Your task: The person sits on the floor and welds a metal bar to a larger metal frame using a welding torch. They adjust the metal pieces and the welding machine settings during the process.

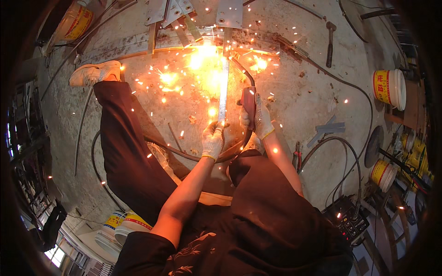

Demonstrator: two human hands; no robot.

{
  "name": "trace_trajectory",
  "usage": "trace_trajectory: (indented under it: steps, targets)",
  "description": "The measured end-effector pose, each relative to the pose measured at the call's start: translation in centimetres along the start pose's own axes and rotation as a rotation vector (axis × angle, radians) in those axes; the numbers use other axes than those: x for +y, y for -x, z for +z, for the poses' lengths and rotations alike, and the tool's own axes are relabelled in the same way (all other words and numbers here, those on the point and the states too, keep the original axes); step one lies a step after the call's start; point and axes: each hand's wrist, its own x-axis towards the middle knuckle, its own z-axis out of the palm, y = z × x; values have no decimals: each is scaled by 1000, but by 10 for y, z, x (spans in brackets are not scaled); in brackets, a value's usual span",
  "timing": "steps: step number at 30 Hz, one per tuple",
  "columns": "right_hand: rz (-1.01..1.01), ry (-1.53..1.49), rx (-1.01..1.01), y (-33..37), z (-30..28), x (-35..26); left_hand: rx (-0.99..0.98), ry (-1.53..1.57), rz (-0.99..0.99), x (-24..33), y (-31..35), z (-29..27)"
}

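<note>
My left hand, in a pale work glove, is closed around the near end of a narrow metal bar. The bar runs away from me toward a bright welding arc. In my gloved right hand I grip the dark red handle of a welding torch, whose curved neck reaches toward the arc. Glare hides the torch tip and the bar's far end. Sparks scatter over the concrete floor. Just beyond the glare lie flat metal plates with holes and narrow strips.
A hammer and an electrode holder with its cable lie at far right. Nearer are grey metal strips and red-handled pliers. Buckets stand right; a control box sits lower right. My shoe is left.
</note>
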Motion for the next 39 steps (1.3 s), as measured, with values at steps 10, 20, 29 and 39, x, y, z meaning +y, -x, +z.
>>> trace_trajectory:
  steps: [10, 20, 29, 39]
  targets:
    - [42, -4, 21, 1, 1, 0, -10, -145, 48, 25, 10, 4]
    - [-68, 81, 158, -21, -18, 20, -3, -225, -2, 27, 8, 3]
    - [-59, 53, 209, -22, -14, 22, -2, -243, 30, 16, 5, -2]
    - [-20, 28, 231, -23, -19, 24, 24, -340, 80, 27, 9, 0]
